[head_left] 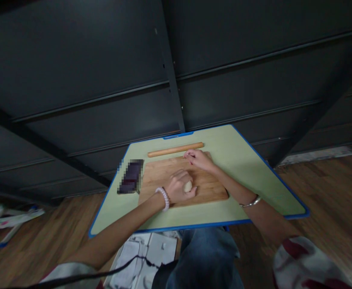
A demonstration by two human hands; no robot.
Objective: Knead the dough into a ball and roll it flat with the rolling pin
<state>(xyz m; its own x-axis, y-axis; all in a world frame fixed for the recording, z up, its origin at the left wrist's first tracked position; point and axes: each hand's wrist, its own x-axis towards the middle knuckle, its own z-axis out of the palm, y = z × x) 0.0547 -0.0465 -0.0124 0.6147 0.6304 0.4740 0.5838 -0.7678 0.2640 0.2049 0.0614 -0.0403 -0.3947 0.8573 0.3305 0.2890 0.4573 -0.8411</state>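
My left hand (178, 186), with a beaded bracelet at its wrist, is closed around a pale lump of dough (188, 186). The lump shows between the thumb and the curled fingers, low over the wooden cutting board (156, 176). Farther back, my right hand (198, 158) is above the board's far edge, its fingers bent and pressed together. Whatever those fingertips may hold is too small to make out. Just beyond that hand, a wooden rolling pin (176, 149) lies across the table.
A blue-edged, light green folding table (254, 176) carries the board. Left of the board lies a dark, pixelated phone-like object (131, 176). Dark metal panels (118, 116) rise behind the table. White boxes (160, 249) and a black cable (130, 261) are below its near edge.
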